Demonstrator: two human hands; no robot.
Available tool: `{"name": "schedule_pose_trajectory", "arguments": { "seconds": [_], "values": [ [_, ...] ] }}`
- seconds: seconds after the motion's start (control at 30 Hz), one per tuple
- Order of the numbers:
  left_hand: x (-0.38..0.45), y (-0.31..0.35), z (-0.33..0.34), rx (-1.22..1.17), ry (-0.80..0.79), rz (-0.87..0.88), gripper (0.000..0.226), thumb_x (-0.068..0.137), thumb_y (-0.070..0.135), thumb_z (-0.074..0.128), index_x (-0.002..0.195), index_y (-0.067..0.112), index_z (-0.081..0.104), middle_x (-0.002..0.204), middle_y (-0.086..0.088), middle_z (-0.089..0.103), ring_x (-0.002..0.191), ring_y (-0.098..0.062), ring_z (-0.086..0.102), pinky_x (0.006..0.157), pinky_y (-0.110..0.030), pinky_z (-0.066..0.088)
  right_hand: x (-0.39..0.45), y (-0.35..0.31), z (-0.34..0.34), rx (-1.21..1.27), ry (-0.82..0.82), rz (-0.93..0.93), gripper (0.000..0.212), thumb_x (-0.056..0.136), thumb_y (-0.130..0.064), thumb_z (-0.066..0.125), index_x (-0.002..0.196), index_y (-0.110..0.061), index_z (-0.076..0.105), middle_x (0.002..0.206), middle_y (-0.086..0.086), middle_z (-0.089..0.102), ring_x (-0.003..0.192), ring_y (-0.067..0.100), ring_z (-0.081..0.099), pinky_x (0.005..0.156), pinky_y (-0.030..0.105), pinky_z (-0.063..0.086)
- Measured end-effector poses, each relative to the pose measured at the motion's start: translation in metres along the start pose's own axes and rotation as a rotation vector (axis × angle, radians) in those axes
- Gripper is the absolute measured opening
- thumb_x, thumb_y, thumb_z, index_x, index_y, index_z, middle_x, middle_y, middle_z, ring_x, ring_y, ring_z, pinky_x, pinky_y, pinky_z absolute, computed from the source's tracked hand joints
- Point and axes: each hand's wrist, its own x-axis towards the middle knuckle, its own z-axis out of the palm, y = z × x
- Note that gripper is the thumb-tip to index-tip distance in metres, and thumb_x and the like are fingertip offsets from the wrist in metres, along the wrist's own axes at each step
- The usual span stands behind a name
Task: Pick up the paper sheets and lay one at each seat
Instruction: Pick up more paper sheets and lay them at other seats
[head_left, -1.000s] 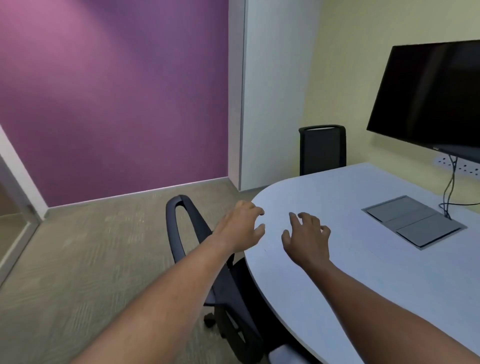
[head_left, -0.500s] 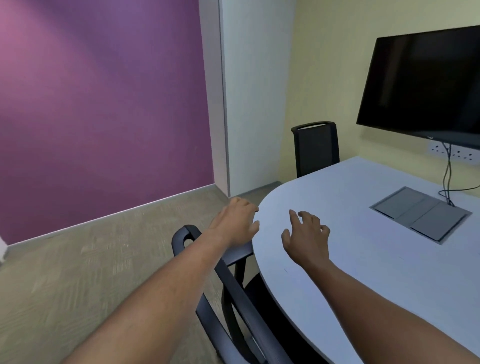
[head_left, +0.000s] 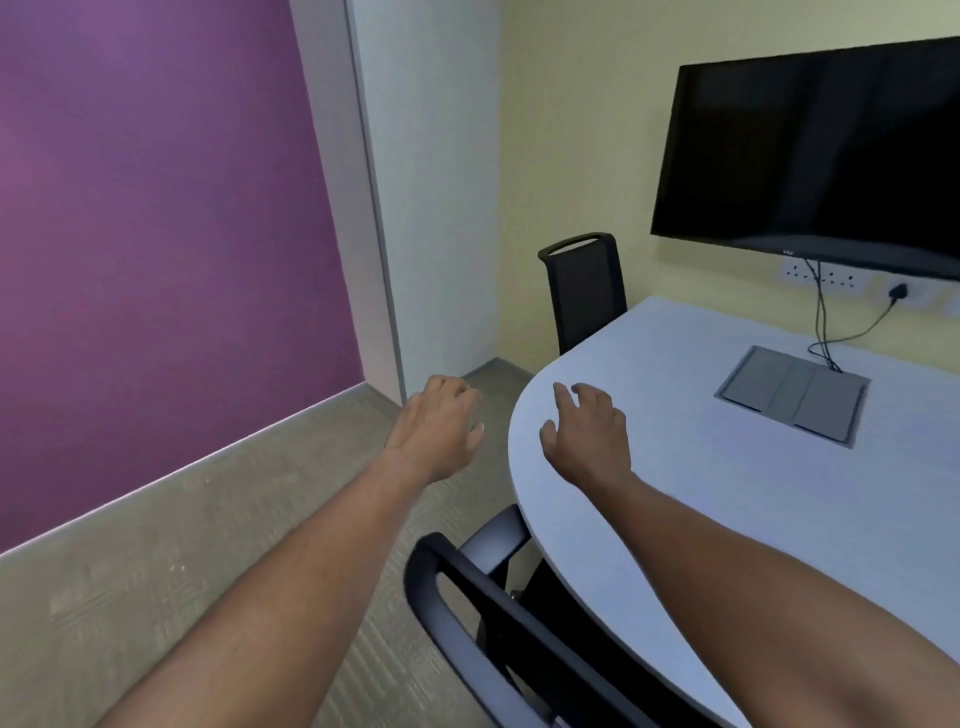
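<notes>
No paper sheets show in the head view. My left hand (head_left: 441, 426) hovers palm down over the floor just left of the table's rounded end, fingers loosely spread and holding nothing. My right hand (head_left: 587, 434) is stretched out palm down above the pale grey table (head_left: 727, 519) near its curved edge, fingers apart and empty. One black office chair (head_left: 498, 623) is tucked under the table's near side below my arms. A second black chair (head_left: 584, 291) stands at the far end of the table.
A grey cable hatch (head_left: 795, 395) is set into the tabletop, with black cables (head_left: 823, 322) running up to wall sockets. A dark screen (head_left: 815, 150) hangs on the yellow wall. A purple wall and carpeted floor (head_left: 156, 571) lie to the left.
The view has swung right and moved along the table. The near chair has slid lower in the frame and the screen shows more fully. Both hands stay out in front, empty.
</notes>
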Motion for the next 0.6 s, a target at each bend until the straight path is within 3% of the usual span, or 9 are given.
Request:
{"name": "schedule_pose_trajectory", "arguments": {
  "seconds": [0.17, 0.3, 0.6],
  "values": [
    [0.015, -0.081, -0.004, -0.063, -0.005, 0.056, 0.052, 0.095, 0.040, 0.047, 0.140, 0.013, 0.043, 0.143, -0.007, 0.047, 0.135, -0.025, 0.036, 0.108, -0.045, 0.039, 0.033, -0.069, 0.009, 0.023, 0.115, 0.086, 0.057, 0.094, -0.030, 0.044, 0.146, -0.007, 0.036, 0.152, 0.017, 0.039, 0.145, 0.036, 0.025, 0.108, 0.047, 0.035],
    [0.040, -0.126, -0.012, -0.043, 0.007, 0.155, 0.053, 0.096, 0.040, 0.046, 0.140, 0.009, 0.041, 0.144, -0.008, 0.046, 0.135, -0.026, 0.037, 0.108, -0.043, 0.038, 0.060, -0.111, 0.011, 0.014, 0.207, 0.162, 0.065, 0.094, -0.035, 0.042, 0.152, -0.012, 0.025, 0.159, 0.015, 0.029, 0.149, 0.036, 0.017, 0.112, 0.049, 0.030],
    [0.121, -0.165, 0.010, -0.071, 0.075, 0.331, 0.060, 0.097, 0.041, 0.045, 0.144, 0.005, 0.035, 0.152, -0.011, 0.036, 0.144, -0.028, 0.027, 0.114, -0.042, 0.033, 0.119, -0.131, 0.045, -0.064, 0.252, 0.294, 0.069, 0.095, -0.038, 0.040, 0.155, -0.015, 0.016, 0.162, 0.016, 0.021, 0.151, 0.038, 0.009, 0.118, 0.052, 0.024]
  ]
}}
